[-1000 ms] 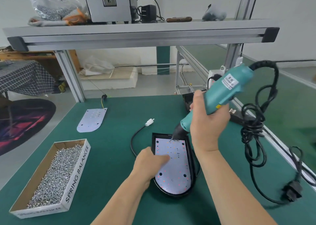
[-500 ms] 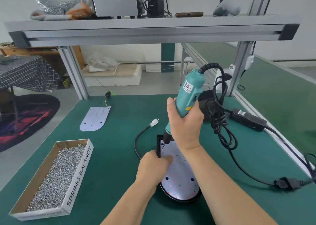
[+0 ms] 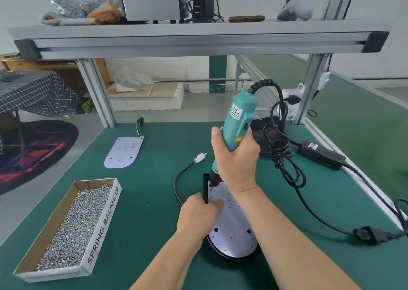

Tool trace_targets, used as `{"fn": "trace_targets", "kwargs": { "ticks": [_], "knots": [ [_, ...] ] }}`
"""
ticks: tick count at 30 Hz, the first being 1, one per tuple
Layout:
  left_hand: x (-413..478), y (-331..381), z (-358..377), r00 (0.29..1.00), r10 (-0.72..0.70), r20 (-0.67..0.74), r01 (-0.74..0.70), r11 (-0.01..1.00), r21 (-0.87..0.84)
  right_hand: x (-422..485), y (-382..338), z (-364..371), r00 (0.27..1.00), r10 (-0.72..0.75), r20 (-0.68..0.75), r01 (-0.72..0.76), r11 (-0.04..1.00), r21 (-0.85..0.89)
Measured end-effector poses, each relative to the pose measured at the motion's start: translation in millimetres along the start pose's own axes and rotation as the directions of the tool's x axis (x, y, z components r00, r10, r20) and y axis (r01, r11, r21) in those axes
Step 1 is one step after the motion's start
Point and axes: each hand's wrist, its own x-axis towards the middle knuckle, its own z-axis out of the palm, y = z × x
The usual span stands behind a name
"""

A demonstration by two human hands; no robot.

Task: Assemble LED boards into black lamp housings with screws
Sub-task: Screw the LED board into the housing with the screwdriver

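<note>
Hidden tip: the bit of the teal electric screwdriver (image 3: pixel 239 117) comes down at the far left corner of the LED board (image 3: pixel 231 234); whether a screw sits under it is too small to tell.
Covered parts: the right forearm lies across the board's right side and the housing rim there. The left hand's fingertips are tucked out of sight.
Cut off: both arms run out of the bottom of the view.
Black lamp housing (image 3: pixel 234 258): a shallow dark shell, square at the far end and rounded at the near end, lying flat on the green counter (image 3: pixel 154 179) in front of the person.
Board: pale and glossy, dotted with small red-glinting points and a few dark holes, seated inside the housing.
Lead: a black cable (image 3: pixel 180 179) loops out from the housing's left side to a white connector (image 3: pixel 199 157).
Right hand (image 3: pixel 237 164): wrapped tight round the screwdriver's lower body, with the tool close to upright.
Left hand (image 3: pixel 198 212): curled over the housing's left edge, thumb laid on the board.
Screws (image 3: pixel 75 225): a heap in the cardboard box (image 3: pixel 103 225), well to the left.
Spare board (image 3: pixel 124 152): flat on the counter, far left, apart from the rest.
</note>
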Motion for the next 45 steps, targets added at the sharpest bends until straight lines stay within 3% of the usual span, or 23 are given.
{"fn": "trace_targets", "kwargs": {
  "ticks": [6, 13, 22, 26, 30, 37, 41, 45],
  "knots": [
    [2, -1, 0, 1.000, 0.009, -0.007, -0.009, 1.000, 0.003, 1, 1, 5, 0.999, -0.032, 0.039, 0.032, 0.999, -0.022],
    [3, -5, 2, 0.999, 0.027, -0.039, -0.027, 1.000, 0.003, 2, 8, 3, 0.991, 0.125, 0.037, -0.125, 0.992, 0.003],
    [4, -5, -1, 1.000, 0.022, -0.021, -0.022, 0.999, -0.026, -2, -2, -8, 0.989, 0.127, 0.074, -0.131, 0.990, 0.050],
    [2, -3, -1, 0.999, 0.009, -0.039, -0.009, 1.000, -0.003, 18, -16, -27, 0.981, 0.183, -0.066, -0.170, 0.972, 0.164],
    [-5, 2, -2, 0.999, 0.005, -0.036, -0.005, 1.000, -0.011, 41, -13, -65, 0.934, 0.285, -0.217, -0.246, 0.950, 0.192],
    [-5, 3, -3, 0.999, 0.026, -0.034, -0.025, 0.999, 0.027, 35, 40, -129, 0.789, 0.555, -0.263, -0.551, 0.829, 0.093],
    [-6, 5, -4, 0.995, 0.030, -0.100, -0.019, 0.994, 0.108, 23, 67, -156, 0.686, 0.682, -0.252, -0.715, 0.697, -0.059],
    [-9, 7, -6, 0.987, 0.073, -0.146, -0.020, 0.942, 0.335, 13, 80, -171, 0.663, 0.721, -0.201, -0.745, 0.607, -0.279]
  ]
}}
